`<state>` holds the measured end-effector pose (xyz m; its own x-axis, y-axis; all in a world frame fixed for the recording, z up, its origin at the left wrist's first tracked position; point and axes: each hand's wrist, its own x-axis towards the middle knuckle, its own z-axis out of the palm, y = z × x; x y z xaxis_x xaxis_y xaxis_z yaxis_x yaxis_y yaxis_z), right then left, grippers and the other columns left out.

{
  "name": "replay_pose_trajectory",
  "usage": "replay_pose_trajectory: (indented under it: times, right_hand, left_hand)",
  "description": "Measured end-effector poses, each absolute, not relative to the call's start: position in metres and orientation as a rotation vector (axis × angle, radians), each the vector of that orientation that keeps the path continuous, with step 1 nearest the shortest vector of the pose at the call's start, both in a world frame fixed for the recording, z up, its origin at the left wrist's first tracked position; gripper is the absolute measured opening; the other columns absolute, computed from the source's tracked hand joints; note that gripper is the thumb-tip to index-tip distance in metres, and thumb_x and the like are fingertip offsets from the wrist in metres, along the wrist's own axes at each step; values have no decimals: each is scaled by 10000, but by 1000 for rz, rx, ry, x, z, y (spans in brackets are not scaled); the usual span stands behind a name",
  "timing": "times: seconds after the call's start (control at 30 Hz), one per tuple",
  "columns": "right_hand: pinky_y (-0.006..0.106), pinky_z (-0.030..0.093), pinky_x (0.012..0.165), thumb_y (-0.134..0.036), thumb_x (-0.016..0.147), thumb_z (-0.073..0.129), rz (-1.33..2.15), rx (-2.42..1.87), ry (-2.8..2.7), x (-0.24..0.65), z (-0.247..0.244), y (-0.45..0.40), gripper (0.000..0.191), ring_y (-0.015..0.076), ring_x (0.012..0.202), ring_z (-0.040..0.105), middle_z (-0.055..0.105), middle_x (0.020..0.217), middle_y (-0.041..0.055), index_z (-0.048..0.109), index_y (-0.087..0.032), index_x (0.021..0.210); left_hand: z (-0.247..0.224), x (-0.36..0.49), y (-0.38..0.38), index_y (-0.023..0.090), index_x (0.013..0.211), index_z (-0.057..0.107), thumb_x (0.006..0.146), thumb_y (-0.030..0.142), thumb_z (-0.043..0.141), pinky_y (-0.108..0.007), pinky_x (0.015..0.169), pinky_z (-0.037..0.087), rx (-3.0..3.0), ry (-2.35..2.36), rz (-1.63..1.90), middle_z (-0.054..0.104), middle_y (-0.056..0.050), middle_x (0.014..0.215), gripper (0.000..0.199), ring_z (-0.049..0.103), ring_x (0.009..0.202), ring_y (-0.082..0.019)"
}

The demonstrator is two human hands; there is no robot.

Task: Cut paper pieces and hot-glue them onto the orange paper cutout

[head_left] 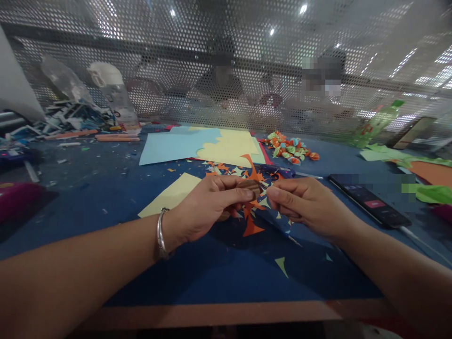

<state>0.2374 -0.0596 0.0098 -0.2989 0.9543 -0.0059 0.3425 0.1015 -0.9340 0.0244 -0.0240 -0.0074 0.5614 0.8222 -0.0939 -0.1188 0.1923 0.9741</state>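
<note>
Near the middle of the view, my left hand (215, 200) pinches a small brown striped piece (251, 189) between thumb and fingers. My right hand (303, 202) is closed just to its right, its fingertips on a thin dark item that reaches the brown piece; what it is cannot be made out. Orange paper scraps (253, 226) and pale green bits lie below and behind the hands. A pale yellow sheet (173, 192) is partly covered by my left hand. Behind lie a light blue sheet (169, 147) and a yellow sheet (233, 147).
Small coloured paper pieces (291, 150) are heaped behind my right hand. A phone (370, 200) with a cable lies to the right. Bottles (115, 94) stand at the back left and right. A perforated metal screen (169, 61) closes off the table's back; people show through it.
</note>
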Motion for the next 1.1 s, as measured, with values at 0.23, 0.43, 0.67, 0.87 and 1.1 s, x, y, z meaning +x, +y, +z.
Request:
replay_pose_trajectory:
  times: [0.23,0.43,0.67,0.87,1.1]
  right_hand:
    - [220,177,402,-614,903,615,1173,-1278,-1749,239,10,-59,494,56,432,239,301,491,-90,570,-182,668]
    - [220,173,396,-624,899,611,1159,-1292,-1757,239,10,-59,505,55,426,235,301,496,-91,562,-182,658]
    - [227,187,410,-623,913,593,1109,-1304,-1810,240,9,-59,513,58,435,251,311,506,-86,543,-185,650]
    - [229,179,409,-627,917,585,1109,-1315,-1819,240,7,-59,522,56,434,252,299,510,-87,513,-191,640]
    - [230,180,412,-611,928,581,1102,-1292,-1850,239,8,-59,519,53,436,240,292,518,-88,502,-192,632]
  left_hand:
    - [-8,25,-24,174,837,765,787,291,778,-180,529,333,1208,731,753,636,11,720,128,478,580,-51]
    - [-7,24,-23,177,896,786,796,284,759,-188,514,279,1234,716,743,599,26,681,149,419,539,-34]
    - [-6,26,-23,172,921,790,781,283,733,-222,490,222,1263,738,752,553,36,629,187,349,496,-45]
    - [-5,26,-22,177,912,792,799,252,676,-233,492,231,1387,750,750,513,44,589,179,345,495,-61]
    - [-4,25,-26,185,830,773,785,189,604,-237,479,218,1469,762,771,431,63,529,175,311,482,-71]
